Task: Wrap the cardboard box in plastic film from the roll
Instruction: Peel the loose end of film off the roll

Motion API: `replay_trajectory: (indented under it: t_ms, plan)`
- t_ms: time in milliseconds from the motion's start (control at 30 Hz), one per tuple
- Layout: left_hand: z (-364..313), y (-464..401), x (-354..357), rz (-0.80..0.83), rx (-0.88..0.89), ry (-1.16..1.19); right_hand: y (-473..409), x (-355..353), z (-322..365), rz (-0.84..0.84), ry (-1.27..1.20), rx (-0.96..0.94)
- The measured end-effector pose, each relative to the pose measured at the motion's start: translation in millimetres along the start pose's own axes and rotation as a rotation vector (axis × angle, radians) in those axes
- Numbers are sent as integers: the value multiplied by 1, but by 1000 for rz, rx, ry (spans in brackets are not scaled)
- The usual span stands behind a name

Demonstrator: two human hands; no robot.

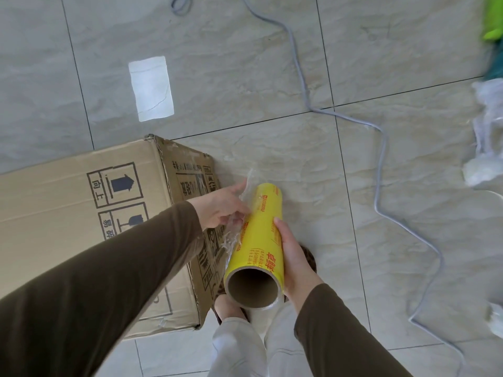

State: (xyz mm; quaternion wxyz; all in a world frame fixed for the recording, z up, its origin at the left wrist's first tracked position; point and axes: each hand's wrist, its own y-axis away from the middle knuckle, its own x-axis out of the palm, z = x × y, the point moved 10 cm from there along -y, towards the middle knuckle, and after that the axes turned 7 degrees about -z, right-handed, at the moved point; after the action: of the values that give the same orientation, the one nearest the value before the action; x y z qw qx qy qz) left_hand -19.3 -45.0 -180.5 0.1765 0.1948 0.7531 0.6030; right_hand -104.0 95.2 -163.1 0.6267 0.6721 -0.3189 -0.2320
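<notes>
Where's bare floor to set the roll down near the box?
Bare tiles lie right of the roll, between the cardboard box and the grey cable. More bare floor lies beyond the box. It is crowded past the cable, with crumpled film at the right edge.

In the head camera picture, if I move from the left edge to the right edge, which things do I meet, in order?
cardboard box → left hand pulling the loose film → yellow film roll → right hand → grey cable on the floor → crumpled plastic film at the right edge.
</notes>
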Motion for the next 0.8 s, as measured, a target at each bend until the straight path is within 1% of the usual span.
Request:
replay_trajectory:
  t_ms: [67,133,167,200,267,300,400,500,567,633,667,733,800]
  plan:
    - [-9,2,-7,-52,64,10,2,2,0,5,0,12]
    - [-19,7,-11,-89,149,-179,2,5,-2,17,-2,29]
    - [-22,8,-11,-90,168,-282,2,7,-2,24,-12,31]
    - [-20,8,-10,-73,144,-337,0,10,-2,31,-30,28]
    - [-13,10,-10,-34,39,-320,-4,16,-1,33,-75,25]
    - [-12,13,-13,-34,15,-310,-5,18,0,33,-89,30]
    - [-18,13,-19,-45,56,-298,-7,24,2,38,-105,80]
    - [-27,12,-17,-14,112,-284,-8,27,7,40,-30,154]
    - [-27,14,-8,47,94,-218,-7,32,16,69,40,170]
    - [-29,16,-2,89,49,-82,-4,33,28,95,117,138]
    - [-31,14,-3,85,22,-3,-4,31,31,98,139,129]
    - [-35,9,-14,29,-46,166,-6,22,31,91,135,110]
    - [-35,6,-28,-22,-115,298,-8,16,31,101,80,37]
